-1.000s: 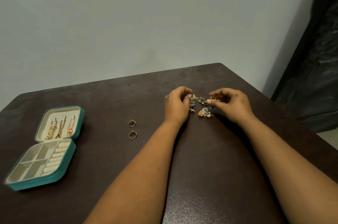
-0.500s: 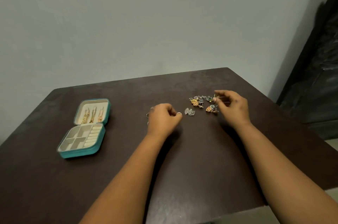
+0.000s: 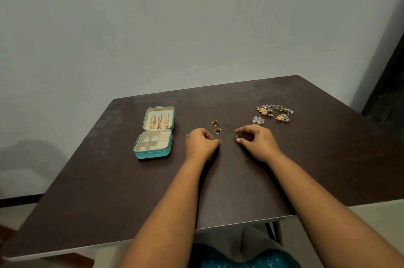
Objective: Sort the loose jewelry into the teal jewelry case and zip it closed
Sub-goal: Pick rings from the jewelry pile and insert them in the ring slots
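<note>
Just beyond left hand [image 3: 201,143], two rings [image 3: 216,126]

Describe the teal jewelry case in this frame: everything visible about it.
The teal jewelry case lies unzipped and open on the dark table, left of both hands; neither touches it. Its shell looks like teal leatherette with a cream lining. The lid is tipped back and holds four gold pieces hanging in a row. The base has square compartments and ring rolls, which look empty.
</note>
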